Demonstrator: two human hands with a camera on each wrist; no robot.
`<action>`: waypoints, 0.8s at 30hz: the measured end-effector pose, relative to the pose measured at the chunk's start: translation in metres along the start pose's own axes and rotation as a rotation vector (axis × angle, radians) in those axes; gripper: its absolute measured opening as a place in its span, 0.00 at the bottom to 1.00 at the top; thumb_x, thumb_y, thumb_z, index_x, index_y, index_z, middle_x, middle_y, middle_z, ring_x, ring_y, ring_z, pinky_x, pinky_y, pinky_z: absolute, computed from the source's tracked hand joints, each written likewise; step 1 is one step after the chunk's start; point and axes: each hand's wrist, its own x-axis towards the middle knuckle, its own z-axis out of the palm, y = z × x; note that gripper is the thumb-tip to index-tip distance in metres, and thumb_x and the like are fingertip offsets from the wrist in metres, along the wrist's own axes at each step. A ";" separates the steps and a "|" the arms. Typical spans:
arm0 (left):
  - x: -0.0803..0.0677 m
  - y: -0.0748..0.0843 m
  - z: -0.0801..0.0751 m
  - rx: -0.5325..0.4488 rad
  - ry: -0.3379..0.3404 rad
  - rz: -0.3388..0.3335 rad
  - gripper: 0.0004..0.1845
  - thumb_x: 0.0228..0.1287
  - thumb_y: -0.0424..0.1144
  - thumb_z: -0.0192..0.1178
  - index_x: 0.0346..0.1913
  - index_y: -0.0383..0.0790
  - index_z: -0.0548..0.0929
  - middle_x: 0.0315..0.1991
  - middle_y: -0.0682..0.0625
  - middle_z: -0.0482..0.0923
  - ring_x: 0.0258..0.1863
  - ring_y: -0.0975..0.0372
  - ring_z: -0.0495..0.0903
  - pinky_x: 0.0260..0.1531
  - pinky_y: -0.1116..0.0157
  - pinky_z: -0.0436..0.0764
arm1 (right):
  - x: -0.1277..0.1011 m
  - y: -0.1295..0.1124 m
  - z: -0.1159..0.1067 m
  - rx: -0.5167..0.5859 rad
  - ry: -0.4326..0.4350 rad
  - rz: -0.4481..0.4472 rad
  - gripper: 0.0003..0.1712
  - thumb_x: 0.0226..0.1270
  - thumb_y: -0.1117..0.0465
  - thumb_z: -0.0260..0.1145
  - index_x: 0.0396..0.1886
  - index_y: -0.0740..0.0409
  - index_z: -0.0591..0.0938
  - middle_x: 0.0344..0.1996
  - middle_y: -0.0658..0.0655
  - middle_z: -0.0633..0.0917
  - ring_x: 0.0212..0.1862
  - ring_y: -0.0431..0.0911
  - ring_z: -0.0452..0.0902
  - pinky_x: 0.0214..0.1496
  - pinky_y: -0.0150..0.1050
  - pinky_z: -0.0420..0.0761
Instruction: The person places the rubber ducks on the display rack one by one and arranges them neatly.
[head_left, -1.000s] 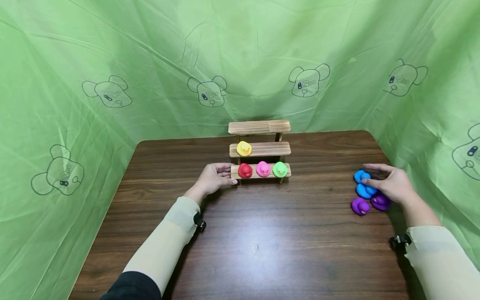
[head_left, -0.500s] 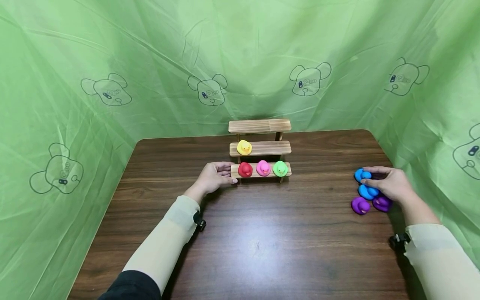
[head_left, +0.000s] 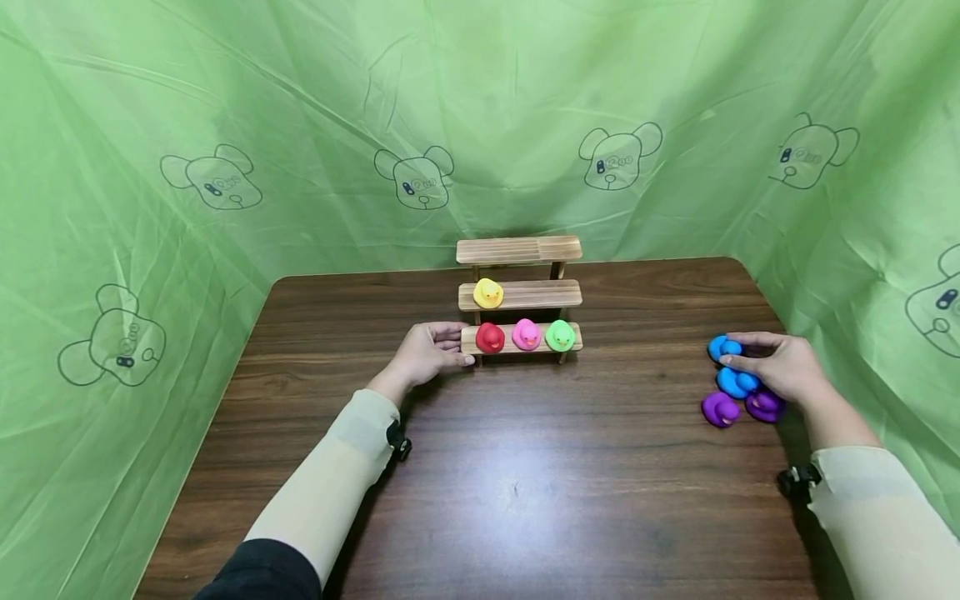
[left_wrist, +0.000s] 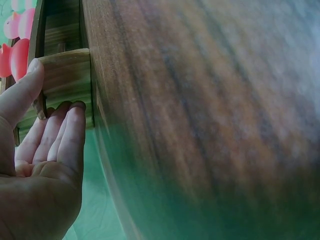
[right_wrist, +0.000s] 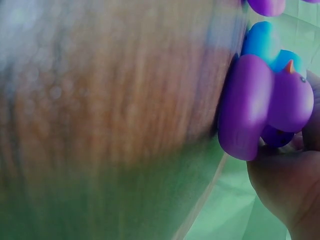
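Observation:
My left hand (head_left: 427, 353) holds the left end of a three-tier wooden stand (head_left: 540, 295), thumb in front and fingers behind. In the left wrist view the thumb lies against the shelf edge (left_wrist: 37, 45). A red rubber duck (head_left: 491, 338), a pink one (head_left: 527, 335) and a green one (head_left: 560, 336) line the lowest tier. A yellow duck (head_left: 488, 293) sits at the left of the middle tier. At the table's right, my right hand (head_left: 784, 365) pinches the farther blue duck (head_left: 720, 347) between thumb and fingers. The right wrist view hides most of that grasp.
Just nearer than the pinched duck lies another blue duck (head_left: 733, 382). Two purple ducks, one on the left (head_left: 720, 410) and one on the right (head_left: 766, 406), lie nearer still. Green cloth (head_left: 510, 108) hangs behind the brown table (head_left: 517, 492) and along its sides.
My right thumb and fingers have come together on the farther blue duck. The nearer blue duck and the right purple one have shifted slightly right. My left hand stays on the stand.

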 end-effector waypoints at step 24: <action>-0.003 0.003 0.000 0.024 0.003 -0.005 0.33 0.53 0.22 0.79 0.64 0.29 0.82 0.57 0.37 0.85 0.58 0.49 0.85 0.52 0.66 0.86 | -0.003 -0.011 -0.002 0.037 0.031 0.021 0.37 0.61 0.40 0.80 0.62 0.59 0.86 0.44 0.36 0.88 0.39 0.25 0.76 0.39 0.23 0.74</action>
